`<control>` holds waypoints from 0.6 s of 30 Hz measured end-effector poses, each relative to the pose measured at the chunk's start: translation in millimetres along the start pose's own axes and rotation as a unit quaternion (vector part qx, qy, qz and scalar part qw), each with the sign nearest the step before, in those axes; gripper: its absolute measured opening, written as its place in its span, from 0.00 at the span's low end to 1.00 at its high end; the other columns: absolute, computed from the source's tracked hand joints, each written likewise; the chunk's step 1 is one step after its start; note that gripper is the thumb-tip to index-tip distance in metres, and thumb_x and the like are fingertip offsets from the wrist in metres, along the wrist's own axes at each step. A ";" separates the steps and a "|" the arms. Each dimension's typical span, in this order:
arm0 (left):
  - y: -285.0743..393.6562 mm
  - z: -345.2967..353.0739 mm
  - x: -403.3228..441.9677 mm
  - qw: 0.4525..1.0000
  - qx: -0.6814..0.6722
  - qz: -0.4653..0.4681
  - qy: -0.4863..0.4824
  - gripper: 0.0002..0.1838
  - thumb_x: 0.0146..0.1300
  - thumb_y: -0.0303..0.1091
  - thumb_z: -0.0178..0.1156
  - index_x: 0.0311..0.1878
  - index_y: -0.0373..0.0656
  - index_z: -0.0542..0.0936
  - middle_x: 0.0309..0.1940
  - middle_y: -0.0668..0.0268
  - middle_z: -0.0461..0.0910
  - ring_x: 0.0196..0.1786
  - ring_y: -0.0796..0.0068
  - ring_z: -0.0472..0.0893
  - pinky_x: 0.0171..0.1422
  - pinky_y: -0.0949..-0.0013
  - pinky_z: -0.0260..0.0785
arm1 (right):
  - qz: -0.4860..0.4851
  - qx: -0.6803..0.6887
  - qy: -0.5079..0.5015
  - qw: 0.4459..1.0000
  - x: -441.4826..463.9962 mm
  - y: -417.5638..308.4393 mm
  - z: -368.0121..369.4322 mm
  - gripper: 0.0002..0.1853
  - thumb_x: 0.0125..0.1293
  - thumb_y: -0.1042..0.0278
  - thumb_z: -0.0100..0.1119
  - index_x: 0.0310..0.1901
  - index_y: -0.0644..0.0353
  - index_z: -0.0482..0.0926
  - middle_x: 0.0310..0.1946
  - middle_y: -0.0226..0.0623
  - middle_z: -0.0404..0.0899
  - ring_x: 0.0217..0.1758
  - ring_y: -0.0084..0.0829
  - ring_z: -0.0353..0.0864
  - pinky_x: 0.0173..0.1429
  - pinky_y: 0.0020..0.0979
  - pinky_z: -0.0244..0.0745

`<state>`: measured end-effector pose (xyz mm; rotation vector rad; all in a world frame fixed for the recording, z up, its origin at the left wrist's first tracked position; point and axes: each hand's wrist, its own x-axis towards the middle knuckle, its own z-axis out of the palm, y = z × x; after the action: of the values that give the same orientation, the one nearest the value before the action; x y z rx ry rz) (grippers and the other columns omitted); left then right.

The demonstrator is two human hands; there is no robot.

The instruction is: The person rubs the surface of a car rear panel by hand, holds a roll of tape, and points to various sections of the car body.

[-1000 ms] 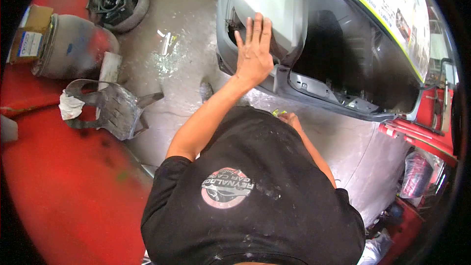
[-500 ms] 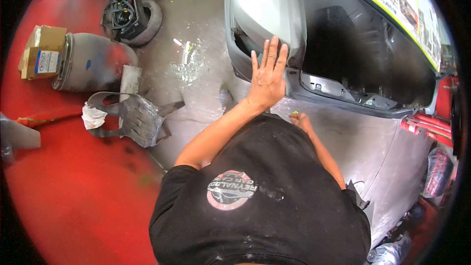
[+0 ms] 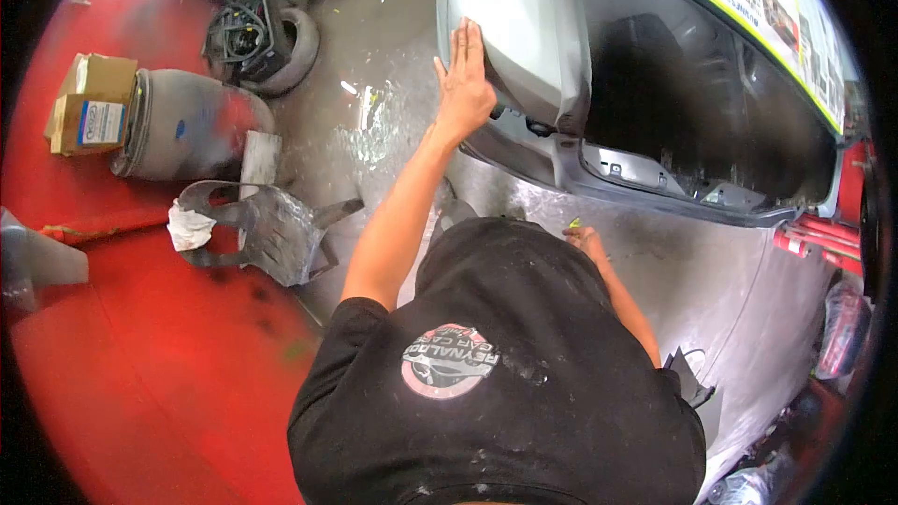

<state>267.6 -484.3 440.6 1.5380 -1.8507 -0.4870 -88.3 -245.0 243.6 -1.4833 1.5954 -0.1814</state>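
My left hand (image 3: 465,84) reaches forward with straight fingers, laid flat along the edge of a pale grey car body panel (image 3: 510,28). Nothing is held in it. Lower down, near my waist, my right hand (image 3: 586,242) is closed with a small yellow-green piece (image 3: 575,223) showing at its fingers; its kind is too small to tell. To the right of the panel is the car's dark door opening (image 3: 673,84), with a grey sill (image 3: 645,168) below it.
Printed sheets (image 3: 748,0) cover the car's upper right part. On the left are a grey drum (image 3: 192,122), cardboard boxes (image 3: 89,103), a worn chair-like shell (image 3: 276,234) with a white cloth (image 3: 190,224), and a tire (image 3: 297,51). Red metal bars (image 3: 823,238) stand at the right.
My left hand has moved left and forward along the panel, from its lower corner to its outer edge. My right hand stays low with the yellow-green piece. The view has shifted slightly.
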 end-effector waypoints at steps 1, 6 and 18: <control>-8.4 -0.1 4.3 1.000 -0.015 -0.023 -0.007 0.47 0.56 0.20 0.45 0.83 0.36 0.44 0.84 0.51 0.45 0.85 0.44 0.44 0.79 0.23 0.35 | 0.014 0.015 -0.003 1.000 -1.1 -3.8 -1.2 0.16 0.62 0.71 0.62 0.51 0.61 0.88 0.45 0.53 0.88 0.48 0.44 0.88 0.57 0.39 0.80; -50.8 12.4 -6.4 0.992 -0.082 -0.099 0.008 0.44 0.57 0.23 0.48 0.80 0.32 0.49 0.80 0.40 0.49 0.83 0.41 0.48 0.83 0.39 0.43 | 0.057 0.018 -0.005 0.998 -4.2 -8.4 -3.5 0.16 0.62 0.71 0.60 0.51 0.60 0.88 0.47 0.55 0.87 0.51 0.46 0.88 0.58 0.39 0.80; 24.2 9.9 -48.3 0.993 -0.038 -0.016 0.113 0.43 0.55 0.20 0.49 0.79 0.37 0.58 0.81 0.48 0.51 0.83 0.39 0.49 0.80 0.30 0.43 | 0.057 -0.074 -0.047 0.995 -20.1 40.9 -4.7 0.16 0.64 0.62 0.65 0.50 0.61 0.88 0.40 0.55 0.88 0.45 0.48 0.90 0.53 0.41 0.81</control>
<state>247.2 -433.4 437.2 1.5077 -1.6191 -0.3766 -123.7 -219.3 229.8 -1.4849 1.6414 0.0718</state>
